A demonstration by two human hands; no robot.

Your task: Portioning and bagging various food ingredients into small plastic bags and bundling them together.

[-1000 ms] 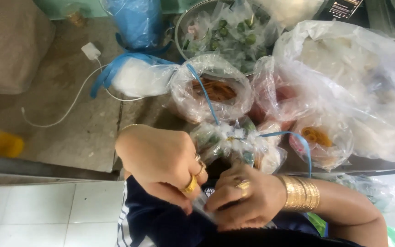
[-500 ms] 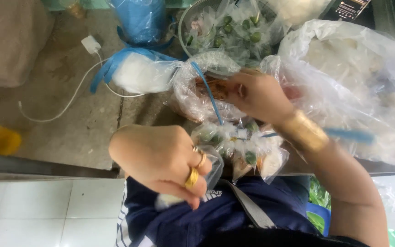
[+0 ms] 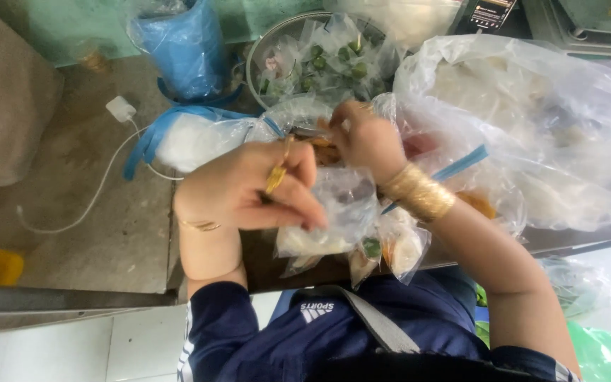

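a small clear plastic bag (image 3: 330,212) with pale filling sits at the tabletop's near edge, pinched by the left hand (image 3: 249,187), with more small filled clear packets (image 3: 390,247) hanging just beside it. a metal bowl (image 3: 256,56) at the top centre holds many small clear packets with green pieces (image 3: 327,60), a very large clear plastic bag (image 3: 532,127) of pale contents fills the right side, and a blue-tied clear bag of white stuff (image 3: 192,138) lies left of the hands. a blue plastic bag (image 3: 182,46) stands upright at the top left, and a dark printed package (image 3: 493,14) peeks in at the top edge.
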